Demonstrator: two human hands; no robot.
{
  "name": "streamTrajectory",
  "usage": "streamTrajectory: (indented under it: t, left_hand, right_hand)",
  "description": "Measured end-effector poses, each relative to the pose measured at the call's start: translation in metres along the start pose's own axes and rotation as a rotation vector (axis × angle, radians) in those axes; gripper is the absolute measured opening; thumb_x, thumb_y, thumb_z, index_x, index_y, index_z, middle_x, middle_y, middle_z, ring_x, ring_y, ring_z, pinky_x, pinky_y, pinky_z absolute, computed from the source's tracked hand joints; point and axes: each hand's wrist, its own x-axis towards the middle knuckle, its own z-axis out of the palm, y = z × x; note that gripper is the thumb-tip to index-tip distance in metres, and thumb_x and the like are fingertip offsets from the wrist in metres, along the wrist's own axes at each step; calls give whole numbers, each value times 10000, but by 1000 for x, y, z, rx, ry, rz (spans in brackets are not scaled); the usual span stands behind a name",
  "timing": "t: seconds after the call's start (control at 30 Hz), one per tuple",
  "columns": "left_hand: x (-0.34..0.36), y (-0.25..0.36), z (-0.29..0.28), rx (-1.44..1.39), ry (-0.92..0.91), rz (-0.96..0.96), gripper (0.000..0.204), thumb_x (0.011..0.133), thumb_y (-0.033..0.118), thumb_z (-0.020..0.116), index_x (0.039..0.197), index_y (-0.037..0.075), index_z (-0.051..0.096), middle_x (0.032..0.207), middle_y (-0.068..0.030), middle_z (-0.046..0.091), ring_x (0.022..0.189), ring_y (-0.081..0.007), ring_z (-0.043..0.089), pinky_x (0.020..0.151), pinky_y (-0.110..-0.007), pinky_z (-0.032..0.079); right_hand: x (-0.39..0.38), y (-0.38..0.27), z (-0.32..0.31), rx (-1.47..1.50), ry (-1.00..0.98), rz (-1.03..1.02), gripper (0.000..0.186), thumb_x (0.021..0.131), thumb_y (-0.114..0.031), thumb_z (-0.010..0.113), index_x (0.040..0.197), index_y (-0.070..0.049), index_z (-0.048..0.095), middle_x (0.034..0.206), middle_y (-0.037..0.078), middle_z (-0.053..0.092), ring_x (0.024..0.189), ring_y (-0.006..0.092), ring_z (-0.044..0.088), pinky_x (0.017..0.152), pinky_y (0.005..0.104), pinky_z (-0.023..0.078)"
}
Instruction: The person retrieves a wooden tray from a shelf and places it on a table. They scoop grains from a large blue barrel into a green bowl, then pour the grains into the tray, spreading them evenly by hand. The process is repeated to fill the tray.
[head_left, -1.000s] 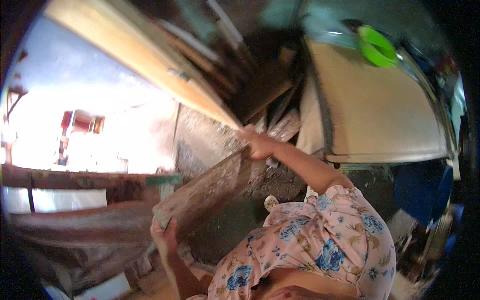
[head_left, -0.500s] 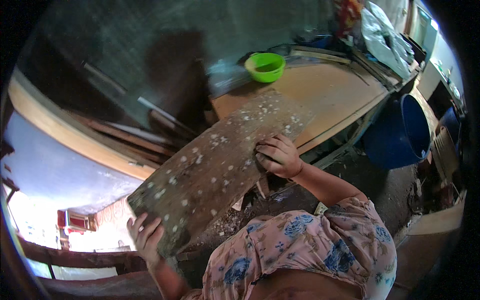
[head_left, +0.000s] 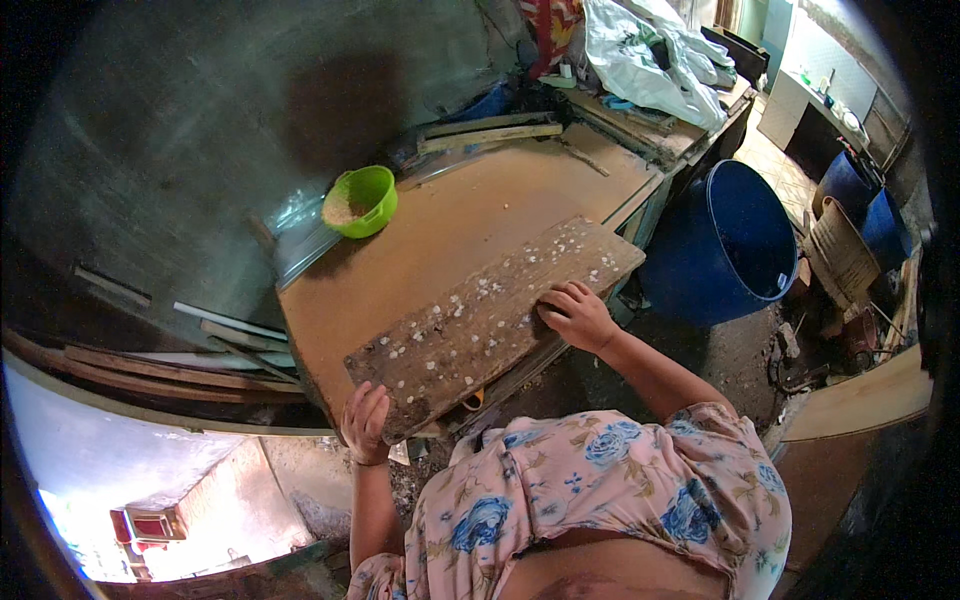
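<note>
A long, worn wooden board [head_left: 465, 330], dotted with many small whitish flat bits, lies along the near side of a brown tabletop [head_left: 450, 230]. My left hand [head_left: 366, 415] is closed on the board's left end, fingers bent over its corner. Farther right, my right hand [head_left: 578, 315] grips the near long edge, its fingers curled onto the top and its thumb hidden. Beyond the board, at the table's far left, sits a bright green bowl [head_left: 376, 205] holding something pale and grainy.
A large blue barrel [head_left: 715, 245] stands right of the table. Wooden strips [head_left: 490, 135] and a silvery-white sheet or sack [head_left: 650, 65] lie at the back. Planks and pipes [head_left: 200, 365] lean by the left wall. A curved woven piece [head_left: 842, 250] stands near more blue containers.
The board, steeply slanted and overhanging the table's left part before, has come round to line up with the near edge. Both hands stay on it. The view has shifted, showing more of the table.
</note>
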Motion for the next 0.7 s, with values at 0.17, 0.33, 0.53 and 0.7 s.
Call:
streamTrajectory:
  t: [0.17,0.33,0.53,0.7]
  left_hand:
    - [38,14,17,152,-18,37,165,756,111,537,920,115,555,958,-39,619,923,-238,560,816,-414,391]
    - [149,57,-6,301,-188,155,158,733,70,548,879,122,575,901,-7,617,763,-179,541,700,-350,355]
    - [268,91,23,494,-476,239,345,676,119,554,1019,104,580,769,-1,555,646,-165,490,591,-323,357]
    - [341,121,154,345,-410,76,256,627,167,594,869,86,582,629,-19,554,620,-180,579,582,-338,437]
  right_hand:
    - [16,48,25,36,-43,117,259,699,-117,550,953,-114,499,1028,83,500,1012,269,468,840,404,388]
    - [78,86,96,202,58,394,485,646,-101,593,1113,-120,463,1105,127,461,1050,320,421,854,408,362]
    - [134,46,39,1229,-13,577,823,688,-79,671,1346,-192,188,1285,140,326,1168,319,375,911,441,387]
    - [82,64,42,2116,37,983,456,829,-169,504,1250,-87,350,1237,83,416,1200,255,347,1014,417,258]
